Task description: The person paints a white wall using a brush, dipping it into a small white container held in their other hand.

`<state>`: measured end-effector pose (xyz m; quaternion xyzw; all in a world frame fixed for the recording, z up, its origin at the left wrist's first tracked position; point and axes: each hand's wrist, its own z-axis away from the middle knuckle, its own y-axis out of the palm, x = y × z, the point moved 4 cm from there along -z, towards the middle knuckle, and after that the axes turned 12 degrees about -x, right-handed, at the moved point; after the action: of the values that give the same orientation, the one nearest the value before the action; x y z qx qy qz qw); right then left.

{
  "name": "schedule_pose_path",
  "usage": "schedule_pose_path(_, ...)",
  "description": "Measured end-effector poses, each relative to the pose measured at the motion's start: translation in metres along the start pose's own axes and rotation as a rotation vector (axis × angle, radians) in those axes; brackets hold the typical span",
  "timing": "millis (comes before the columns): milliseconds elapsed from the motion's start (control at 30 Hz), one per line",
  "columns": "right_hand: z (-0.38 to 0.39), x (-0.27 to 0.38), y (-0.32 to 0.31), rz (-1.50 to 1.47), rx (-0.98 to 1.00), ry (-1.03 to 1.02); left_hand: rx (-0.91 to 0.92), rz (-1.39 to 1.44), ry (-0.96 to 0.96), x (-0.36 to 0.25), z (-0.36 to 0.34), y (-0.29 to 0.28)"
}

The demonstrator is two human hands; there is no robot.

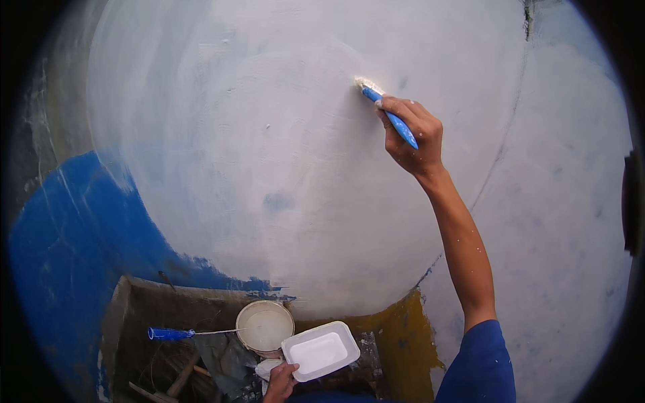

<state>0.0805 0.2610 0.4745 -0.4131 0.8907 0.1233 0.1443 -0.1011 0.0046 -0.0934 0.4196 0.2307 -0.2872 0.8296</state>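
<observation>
Right hand clamps the blue paintbrush, partly hiding it; left hand grips tray — bristles toward eleven o'clock, butt toward five.

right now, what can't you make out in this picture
Head view:
- left grip: fingers underneath hidden by the white tray; forearm cut off by the lower edge
- blue-handled tool: far end lost inside the bucket, apparently submerged
- dark object: cut off by the right fisheye rim
</observation>
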Motion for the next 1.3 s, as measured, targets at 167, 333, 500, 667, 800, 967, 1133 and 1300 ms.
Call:
schedule_pose_path(167,0.007,0.007,0.010,0.227,0.080,-0.133,-0.050,-0.024,-0.074,-0.008,0.014,0.033)
schedule_pose_path(333,0.213,0.130,0.012,-0.176,0.489,-0.266,-0.009,-0.078,-0.082,-0.009,0.004,0.043)
schedule_pose_path(500,0.158,0.088,0.049,-0.318,0.675,0.209,-0.081,-0.076,-0.056,-0.015,0.012,0.021)
schedule_pose_path(667,-0.012,0.029,0.012,0.166,-0.040,-0.115,-0.099,-0.022,-0.073,-0.007,0.019,0.014)
schedule_pose_path(800,0.046,0.045,0.040,0.165,0.065,-0.106,-0.101,-0.026,-0.097,-0.004,0.018,0.017)
schedule_pose_path(967,0.263,0.167,0.033,-0.234,0.632,-0.121,-0.044,-0.049,-0.109,-0.005,0.010,0.023)
schedule_pose_path(1133,0.266,0.150,0.026,-0.434,0.927,0.166,-0.057,-0.025,-0.059,-0.015,0.023,0.016)
schedule_pose_path(1300,0.081,0.043,0.025,-0.225,0.365,0.284,-0.079,-0.058,-0.092,-0.007,0.034,0.000)
